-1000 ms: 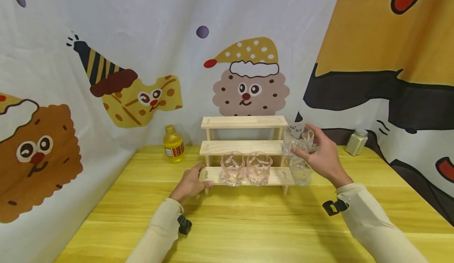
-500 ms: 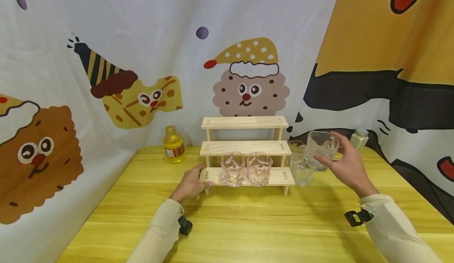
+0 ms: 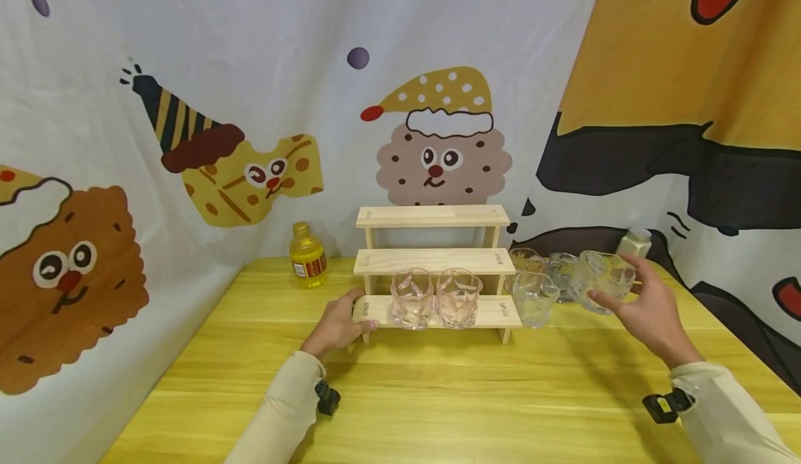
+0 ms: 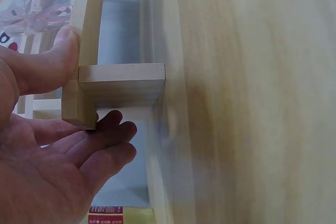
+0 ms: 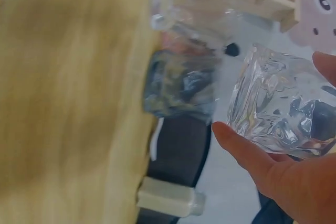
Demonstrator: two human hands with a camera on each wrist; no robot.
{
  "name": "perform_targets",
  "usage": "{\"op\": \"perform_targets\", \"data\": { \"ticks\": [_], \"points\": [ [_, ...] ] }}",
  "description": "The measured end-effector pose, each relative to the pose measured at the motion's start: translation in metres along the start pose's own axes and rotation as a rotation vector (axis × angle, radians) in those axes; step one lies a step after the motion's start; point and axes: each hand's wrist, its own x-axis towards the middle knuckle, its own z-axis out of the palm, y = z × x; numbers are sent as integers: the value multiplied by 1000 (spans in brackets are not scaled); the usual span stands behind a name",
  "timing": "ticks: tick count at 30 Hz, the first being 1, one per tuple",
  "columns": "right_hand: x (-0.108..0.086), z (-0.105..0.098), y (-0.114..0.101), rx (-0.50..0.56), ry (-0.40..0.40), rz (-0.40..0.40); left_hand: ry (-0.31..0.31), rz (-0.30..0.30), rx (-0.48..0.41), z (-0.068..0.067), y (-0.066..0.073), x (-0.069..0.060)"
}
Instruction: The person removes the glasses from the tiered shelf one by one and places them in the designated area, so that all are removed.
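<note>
R hand [image 3: 651, 307] grips a clear glass [image 3: 602, 283] to the R of a wooden stand [image 3: 432, 262], shown off the surface [image 3: 425, 398] by the R-wrist view, while L hand [image 3: 338, 321] clasps the stand's lowest shelf [image 3: 491, 308], which bears 2 pinkish glasses [image 3: 411, 300], w/ fingers [image 4: 107, 161] under it visible only in the L-wrist view.

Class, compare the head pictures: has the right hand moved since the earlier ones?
Yes: the right hand, holding a glass, has moved right and lower in view, away from the wooden shelf.

Pinkish tumblers [image 3: 411, 300], blond rack [image 3: 432, 216] — yellow bottle [image 3: 305, 247], cartoon-printed white curtain [image 3: 250, 46]
</note>
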Motion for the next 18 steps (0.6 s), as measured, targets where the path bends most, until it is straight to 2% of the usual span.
{"op": "perform_targets", "data": {
  "ticks": [10,18],
  "points": [
    [1,18,31,-8,-85,10,-2,12,-36,2,-3,-1],
    [4,26,39,-33,-170,51,-8,11,-38,2,-2,-1]
  ]
}}
